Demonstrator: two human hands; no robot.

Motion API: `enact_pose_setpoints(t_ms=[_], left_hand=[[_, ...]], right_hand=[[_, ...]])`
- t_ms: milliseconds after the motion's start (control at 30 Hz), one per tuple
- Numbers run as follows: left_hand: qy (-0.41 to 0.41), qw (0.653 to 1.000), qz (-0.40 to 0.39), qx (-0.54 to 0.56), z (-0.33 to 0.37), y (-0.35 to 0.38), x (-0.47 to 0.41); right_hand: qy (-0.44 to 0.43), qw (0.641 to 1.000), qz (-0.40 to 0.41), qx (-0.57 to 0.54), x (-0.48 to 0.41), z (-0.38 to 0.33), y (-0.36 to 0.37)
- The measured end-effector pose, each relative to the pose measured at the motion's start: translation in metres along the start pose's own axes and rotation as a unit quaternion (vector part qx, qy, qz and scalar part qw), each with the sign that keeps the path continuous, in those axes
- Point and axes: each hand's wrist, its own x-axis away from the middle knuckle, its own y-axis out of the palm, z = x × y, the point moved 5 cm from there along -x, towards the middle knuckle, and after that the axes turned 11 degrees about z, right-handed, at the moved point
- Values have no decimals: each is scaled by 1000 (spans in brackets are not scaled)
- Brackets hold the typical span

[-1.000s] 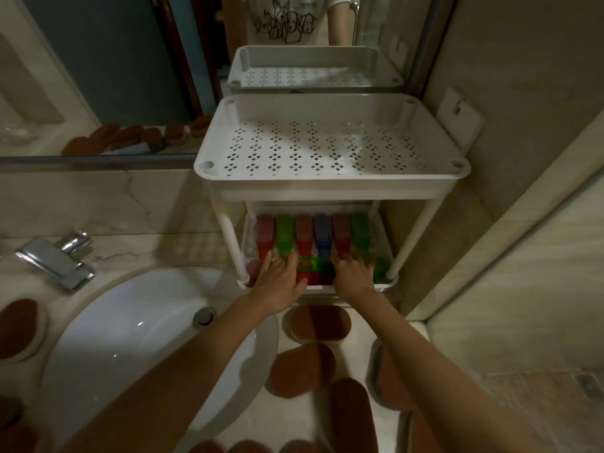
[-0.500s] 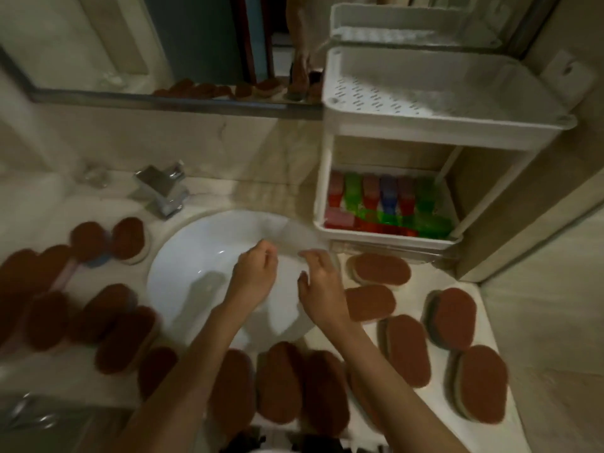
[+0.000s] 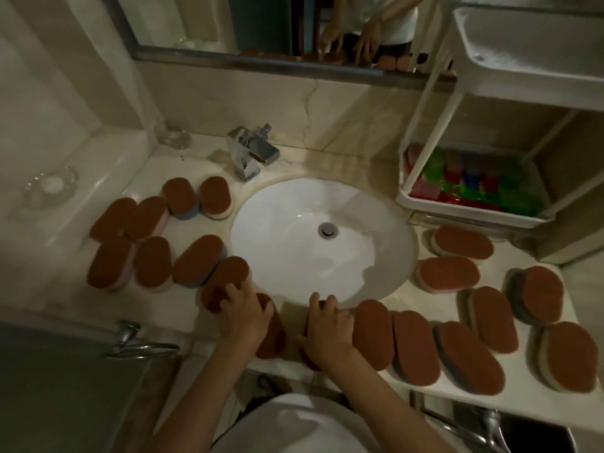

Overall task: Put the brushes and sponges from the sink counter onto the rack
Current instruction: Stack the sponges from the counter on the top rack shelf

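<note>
At the sink's (image 3: 385,204) front edge our left hand (image 3: 243,317) and right hand (image 3: 328,331) each cover a brown sponge — grip unclear.

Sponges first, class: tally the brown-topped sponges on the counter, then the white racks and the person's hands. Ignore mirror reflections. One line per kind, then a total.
Sponges: 18 (two partly covered by hands)
White rack: 1
Hands: 2, left hand and right hand
Total: 21
The brushes in the rack are too blurred to count.
</note>
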Motion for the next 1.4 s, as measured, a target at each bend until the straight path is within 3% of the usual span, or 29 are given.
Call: enact_pose_setpoints(t_ms=[300,500,700,967,1233,1400], left_hand=[[44,994,-89,-37,16,20,21],[35,996,-82,-1,29,8,24],[62,996,-4,59,82,-44,12],[189,960,107,175,205,-150,8],[303,908,141,252,338,-224,13],[300,900,123,291,409,-246,-11]], right_hand=[[21,999,-23,-45,7,2,4],[11,995,-3,-97,8,14,-5],[6,977,122,-174,-1,41,-92],[24,928,310,-205,0,125,-231],[38,857,477,-192,-6,206,-344],[83,822,509,-241,-43,250,-392]])
